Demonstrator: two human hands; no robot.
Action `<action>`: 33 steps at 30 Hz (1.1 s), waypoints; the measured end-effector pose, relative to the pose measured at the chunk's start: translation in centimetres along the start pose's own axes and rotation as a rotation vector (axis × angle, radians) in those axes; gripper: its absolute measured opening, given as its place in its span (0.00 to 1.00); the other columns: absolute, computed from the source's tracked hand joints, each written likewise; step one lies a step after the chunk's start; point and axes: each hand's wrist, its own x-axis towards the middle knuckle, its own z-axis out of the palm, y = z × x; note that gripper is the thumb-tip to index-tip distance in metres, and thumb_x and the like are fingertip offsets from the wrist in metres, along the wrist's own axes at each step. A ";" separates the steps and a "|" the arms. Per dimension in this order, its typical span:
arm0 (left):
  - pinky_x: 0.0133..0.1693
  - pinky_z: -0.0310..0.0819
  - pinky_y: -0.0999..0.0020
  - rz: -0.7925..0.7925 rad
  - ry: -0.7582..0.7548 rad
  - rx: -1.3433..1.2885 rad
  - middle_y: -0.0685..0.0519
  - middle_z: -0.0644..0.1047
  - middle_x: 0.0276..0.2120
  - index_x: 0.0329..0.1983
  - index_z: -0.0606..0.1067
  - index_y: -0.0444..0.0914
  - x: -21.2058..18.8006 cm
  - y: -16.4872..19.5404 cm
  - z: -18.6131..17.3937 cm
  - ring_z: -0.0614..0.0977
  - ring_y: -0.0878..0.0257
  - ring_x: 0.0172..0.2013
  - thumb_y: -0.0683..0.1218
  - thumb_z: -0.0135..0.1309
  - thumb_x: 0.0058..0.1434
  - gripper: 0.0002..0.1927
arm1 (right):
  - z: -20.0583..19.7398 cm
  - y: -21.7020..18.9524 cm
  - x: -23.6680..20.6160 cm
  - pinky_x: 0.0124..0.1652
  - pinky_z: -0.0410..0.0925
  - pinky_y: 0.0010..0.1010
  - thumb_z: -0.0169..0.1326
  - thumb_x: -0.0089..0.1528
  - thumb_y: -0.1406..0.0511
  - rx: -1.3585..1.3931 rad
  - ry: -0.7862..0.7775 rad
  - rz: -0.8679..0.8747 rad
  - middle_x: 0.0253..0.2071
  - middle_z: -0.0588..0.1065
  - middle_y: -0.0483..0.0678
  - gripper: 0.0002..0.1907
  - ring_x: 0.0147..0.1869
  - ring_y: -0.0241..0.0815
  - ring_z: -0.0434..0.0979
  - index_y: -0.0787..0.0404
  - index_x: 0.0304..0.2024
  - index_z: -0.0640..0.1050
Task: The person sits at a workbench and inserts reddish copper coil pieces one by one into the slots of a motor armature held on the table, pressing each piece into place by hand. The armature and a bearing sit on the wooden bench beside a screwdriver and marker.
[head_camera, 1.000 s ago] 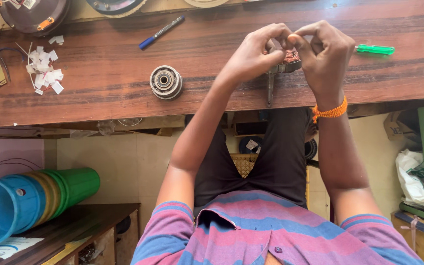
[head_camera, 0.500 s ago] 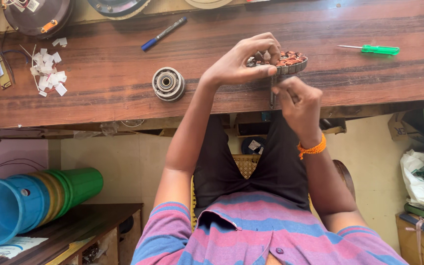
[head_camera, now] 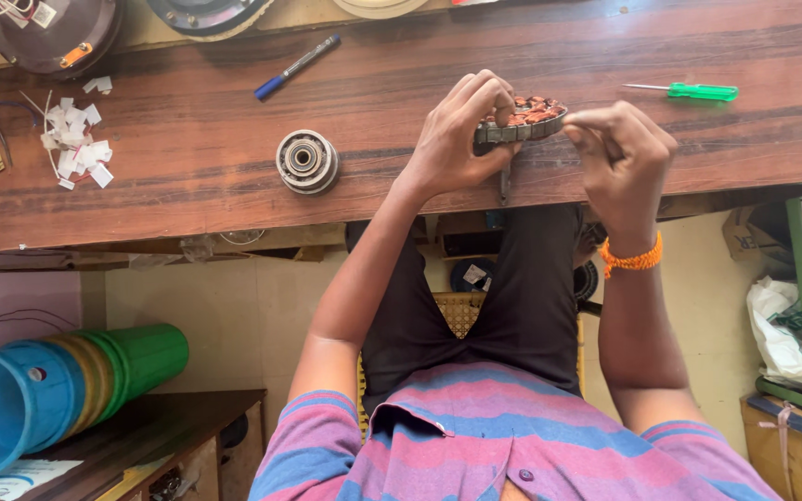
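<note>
A worn wooden workbench [head_camera: 187, 176] runs across the room. At its near edge the left hand [head_camera: 452, 139] is clamped around a round wound stator [head_camera: 522, 119], steadying it, while the right hand [head_camera: 619, 153] pinches closed at its rim. Better, I'd judge, to keep the stator braced against the bench. A bearing [head_camera: 307, 160] lies left of the hands, a green screwdriver [head_camera: 689, 90] beyond the right.

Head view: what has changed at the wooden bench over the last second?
The left hand keeps its grip on the copper-wound stator, now clearer with its rim toward the bench edge. The right hand dropped away at 0.5 s ago, then returned to the stator's right rim. The bearing hub, blue pen, green screwdriver and paper scraps stayed put.
</note>
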 end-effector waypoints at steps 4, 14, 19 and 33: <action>0.47 0.74 0.57 0.004 0.036 0.002 0.54 0.73 0.42 0.40 0.67 0.40 -0.1 0.3 0.0 0.77 0.56 0.48 0.44 0.64 0.54 0.18 | 1.0 -0.1 2.5 0.30 0.57 0.24 0.65 0.72 0.72 0.003 -0.064 -0.099 0.34 0.79 0.46 0.02 0.29 0.28 0.67 0.65 0.46 0.83; 0.41 0.75 0.65 -0.367 -0.040 -0.203 0.57 0.77 0.35 0.44 0.72 0.38 2.2 -0.3 0.9 0.81 0.64 0.37 0.50 0.56 0.61 0.14 | 3.2 0.9 5.4 0.31 0.58 0.26 0.69 0.68 0.71 -0.080 -0.016 -0.127 0.30 0.76 0.47 0.04 0.28 0.33 0.67 0.65 0.42 0.84; 0.38 0.70 0.68 -0.349 -0.157 -0.404 0.56 0.73 0.35 0.36 0.76 0.37 3.1 -1.7 0.2 0.74 0.66 0.36 0.45 0.55 0.56 0.08 | 2.7 0.4 5.1 0.31 0.57 0.27 0.69 0.69 0.69 -0.082 -0.023 -0.143 0.26 0.71 0.46 0.06 0.28 0.33 0.65 0.64 0.42 0.83; 0.51 0.72 0.65 -0.044 -0.344 -0.535 0.52 0.74 0.45 0.41 0.75 0.35 2.0 -3.7 -2.6 0.76 0.63 0.48 0.63 0.56 0.66 0.25 | 4.2 -2.7 -1.2 0.34 0.65 0.28 0.63 0.68 0.73 0.076 -0.103 -0.045 0.33 0.76 0.47 0.03 0.32 0.33 0.72 0.66 0.41 0.80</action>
